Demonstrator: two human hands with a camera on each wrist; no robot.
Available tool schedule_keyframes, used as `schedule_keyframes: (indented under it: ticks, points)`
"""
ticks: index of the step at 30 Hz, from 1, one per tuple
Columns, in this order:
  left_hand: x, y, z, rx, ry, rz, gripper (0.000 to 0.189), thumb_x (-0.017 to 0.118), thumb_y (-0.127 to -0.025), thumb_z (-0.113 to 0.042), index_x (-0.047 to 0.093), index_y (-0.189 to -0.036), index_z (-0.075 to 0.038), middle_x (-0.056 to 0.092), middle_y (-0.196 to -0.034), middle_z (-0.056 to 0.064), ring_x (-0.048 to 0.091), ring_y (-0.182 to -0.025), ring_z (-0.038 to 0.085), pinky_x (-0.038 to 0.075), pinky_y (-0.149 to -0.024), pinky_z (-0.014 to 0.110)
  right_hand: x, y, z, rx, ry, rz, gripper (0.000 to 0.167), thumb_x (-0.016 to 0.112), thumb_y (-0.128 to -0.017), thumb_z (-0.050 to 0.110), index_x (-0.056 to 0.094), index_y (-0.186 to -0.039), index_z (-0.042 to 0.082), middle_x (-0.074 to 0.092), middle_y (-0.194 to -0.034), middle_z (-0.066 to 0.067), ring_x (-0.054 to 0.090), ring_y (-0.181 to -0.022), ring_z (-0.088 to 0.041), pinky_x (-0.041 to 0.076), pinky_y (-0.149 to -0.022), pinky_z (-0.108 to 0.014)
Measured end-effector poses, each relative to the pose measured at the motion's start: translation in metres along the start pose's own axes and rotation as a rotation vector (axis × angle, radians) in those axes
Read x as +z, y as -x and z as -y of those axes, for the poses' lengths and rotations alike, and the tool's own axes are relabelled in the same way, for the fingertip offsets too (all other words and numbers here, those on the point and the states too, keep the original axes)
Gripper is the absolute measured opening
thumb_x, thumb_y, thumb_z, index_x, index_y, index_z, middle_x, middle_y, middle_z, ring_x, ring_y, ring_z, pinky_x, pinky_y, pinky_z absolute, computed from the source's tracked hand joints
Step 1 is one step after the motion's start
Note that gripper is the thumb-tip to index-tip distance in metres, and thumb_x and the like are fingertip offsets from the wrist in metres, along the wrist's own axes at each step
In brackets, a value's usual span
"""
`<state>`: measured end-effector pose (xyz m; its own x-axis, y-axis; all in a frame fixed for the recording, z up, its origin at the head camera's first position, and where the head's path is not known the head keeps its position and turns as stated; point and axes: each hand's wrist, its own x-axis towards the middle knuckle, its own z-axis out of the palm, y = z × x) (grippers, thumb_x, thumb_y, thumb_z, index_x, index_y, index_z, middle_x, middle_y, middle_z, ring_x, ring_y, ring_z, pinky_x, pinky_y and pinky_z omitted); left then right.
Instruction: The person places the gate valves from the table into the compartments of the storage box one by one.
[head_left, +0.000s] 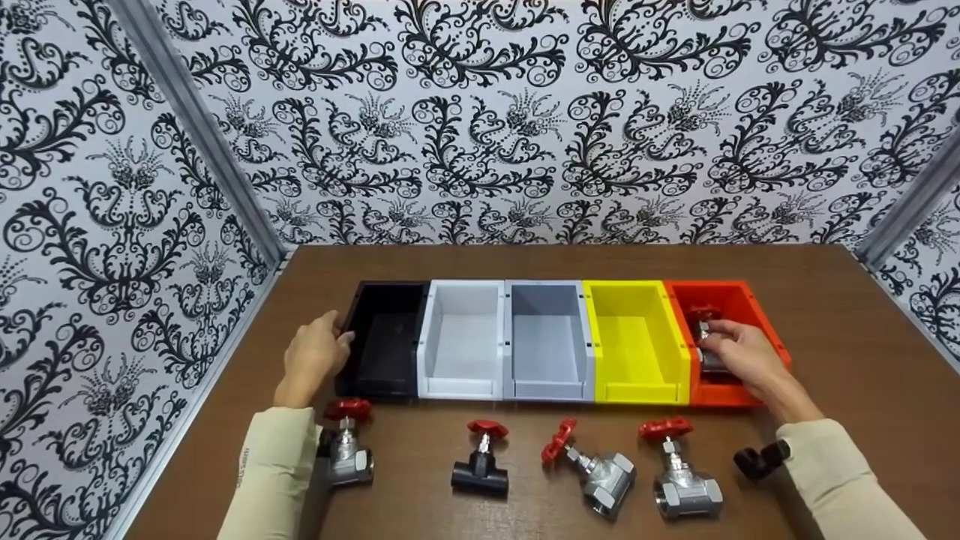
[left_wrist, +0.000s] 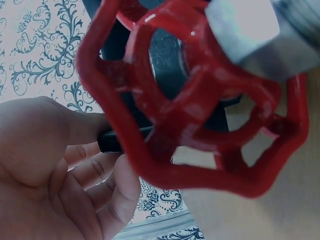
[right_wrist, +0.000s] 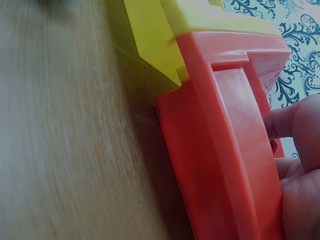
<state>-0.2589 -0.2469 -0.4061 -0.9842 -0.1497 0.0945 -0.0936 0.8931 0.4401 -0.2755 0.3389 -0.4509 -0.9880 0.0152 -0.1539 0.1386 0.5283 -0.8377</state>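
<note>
My left hand (head_left: 315,352) is at the left side of the black bin (head_left: 384,352), pinching its wall between thumb and fingers. In the left wrist view, a red handwheel (left_wrist: 175,175) blocks part of the black bin and the fingertips. My right hand (head_left: 746,361) reaches into the red-orange bin (head_left: 726,394) at the row's right end. There, its thumb and fingers grip a metal valve (head_left: 712,362) with a red handwheel, around the stem. From the right wrist view, the bin's front wall (right_wrist: 240,135) hides that valve and most of the fingertips.
White (head_left: 465,345), grey (head_left: 546,345) and yellow (head_left: 636,345) bins stand between the outer two. Along the front lie a metal valve (head_left: 349,457), a black tee valve (head_left: 480,474), an angled valve (head_left: 604,480) and another metal valve (head_left: 686,491). A black fitting (head_left: 759,461) lies beside the right sleeve.
</note>
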Motion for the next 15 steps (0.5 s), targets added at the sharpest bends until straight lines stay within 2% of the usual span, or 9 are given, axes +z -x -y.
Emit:
schedule_keyframes:
  ticks: [8,15]
  points:
    - [0.0001,-0.0002,0.0007,0.0,0.004,-0.006,0.021,0.061,-0.096,-0.02,0.061,-0.108,-0.003,0.069,-0.103,0.019,0.064,-0.098,0.045,0.048,-0.077,0.06,-0.0018,-0.0013,-0.001,-0.017,0.009,0.02,0.061,0.046,-0.102,0.02,0.026,-0.147,-0.015,0.041,-0.145,-0.035,0.05,-0.12,-0.03,0.043,-0.079,-0.008]
    - [0.0009,-0.0014,0.0011,-0.004,0.006,0.003,0.021,0.06,-0.096,-0.02,0.061,-0.108,-0.003,0.069,-0.103,0.019,0.065,-0.098,0.044,0.048,-0.078,0.06,-0.0017,-0.0017,-0.0002,-0.005,0.018,0.019,0.061,0.047,-0.102,0.019,0.026,-0.148,-0.015,0.042,-0.145,-0.034,0.051,-0.117,-0.028,0.044,-0.078,-0.009]
